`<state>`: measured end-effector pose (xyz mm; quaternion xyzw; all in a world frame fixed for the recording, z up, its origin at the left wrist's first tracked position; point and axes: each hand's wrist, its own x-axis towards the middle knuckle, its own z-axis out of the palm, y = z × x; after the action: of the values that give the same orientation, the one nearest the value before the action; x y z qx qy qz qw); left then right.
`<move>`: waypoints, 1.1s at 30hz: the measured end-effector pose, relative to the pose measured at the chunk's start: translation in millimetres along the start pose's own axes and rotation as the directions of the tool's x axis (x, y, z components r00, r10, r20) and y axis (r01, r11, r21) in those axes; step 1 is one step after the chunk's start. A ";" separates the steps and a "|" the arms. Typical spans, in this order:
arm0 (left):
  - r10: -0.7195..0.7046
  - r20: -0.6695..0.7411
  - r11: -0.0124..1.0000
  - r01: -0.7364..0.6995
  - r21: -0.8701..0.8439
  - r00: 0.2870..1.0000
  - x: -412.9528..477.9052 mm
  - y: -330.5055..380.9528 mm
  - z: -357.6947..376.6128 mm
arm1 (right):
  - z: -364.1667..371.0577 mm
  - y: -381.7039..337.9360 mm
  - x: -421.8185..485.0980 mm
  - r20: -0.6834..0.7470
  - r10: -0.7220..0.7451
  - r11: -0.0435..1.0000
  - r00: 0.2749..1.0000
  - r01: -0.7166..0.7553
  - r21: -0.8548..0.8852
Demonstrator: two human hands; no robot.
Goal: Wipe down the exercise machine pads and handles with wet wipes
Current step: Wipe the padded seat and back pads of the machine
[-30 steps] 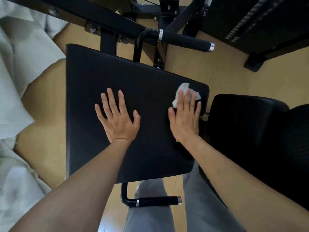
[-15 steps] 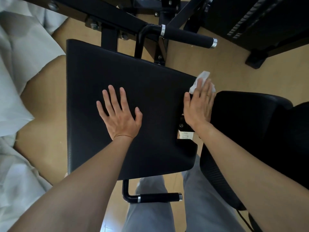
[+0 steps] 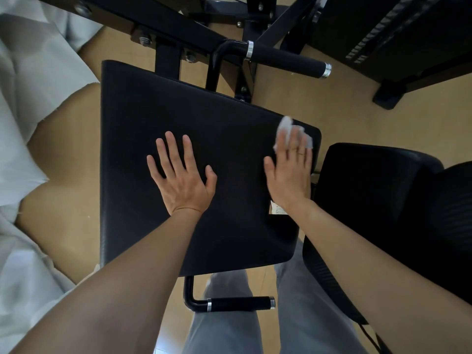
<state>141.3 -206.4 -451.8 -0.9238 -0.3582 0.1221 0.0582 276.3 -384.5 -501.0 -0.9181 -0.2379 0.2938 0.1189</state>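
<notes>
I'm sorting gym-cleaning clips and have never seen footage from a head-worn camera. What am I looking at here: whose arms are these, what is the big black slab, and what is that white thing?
This is one view, from a camera on the person's head looking down, so both arms are the wearer's own. The slab is the machine's pad. The left hand lies flat on it, fingers spread, holding nothing. The right hand presses a white wet wipe onto the pad near its right edge with straight fingers. The far handle and near handle are untouched. A black chair stands at right.
</notes>
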 end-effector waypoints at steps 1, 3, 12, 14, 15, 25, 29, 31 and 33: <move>-0.001 0.000 1.000 0.001 -0.001 1.000 0.1 0.0 0.2 | 0.0 6.1 2.7 0.005 0.101 0.994 0.995 -0.101 0.039; -0.003 -0.006 1.000 0.003 -0.001 1.000 0.5 0.1 0.2 | -0.6 10.3 8.9 0.016 0.227 0.967 0.974 -0.227 0.115; 0.003 -0.002 1.000 -0.003 0.000 1.000 0.5 -0.3 -0.3 | -18.3 -61.4 36.3 0.020 -0.351 0.936 0.936 0.351 0.025; 0.001 0.000 1.000 -0.001 0.002 1.000 0.3 0.2 -0.2 | -18.6 -57.1 36.8 0.044 -0.419 0.907 0.907 0.420 -0.025; -0.002 -0.002 1.000 0.002 0.003 1.000 0.4 0.4 -0.2 | -17.3 -48.7 35.4 0.041 -0.397 0.916 0.917 0.399 -0.034; -0.006 0.002 1.000 0.006 0.004 1.000 0.6 0.5 -0.1 | 17.3 -3.8 -35.1 0.061 0.097 0.994 0.993 -0.100 0.046; -0.004 0.000 1.000 0.004 0.005 1.000 0.4 1.0 -0.9 | 24.3 -24.4 -46.2 0.103 -0.183 0.982 0.978 0.187 -0.029; -0.005 0.001 1.000 0.005 0.001 1.000 0.5 1.3 -1.5 | 24.2 -13.5 -45.7 0.098 -0.199 0.976 0.975 0.206 -0.076; -0.002 0.004 1.000 0.002 -0.002 1.000 0.6 1.6 -1.0 | 25.4 2.1 -47.4 0.063 -0.061 0.996 0.996 0.065 -0.068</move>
<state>143.0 -207.2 -451.2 -0.9232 -0.3593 0.1236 0.0569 228.0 -408.4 -499.1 -0.9045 -0.2804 0.3091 0.0884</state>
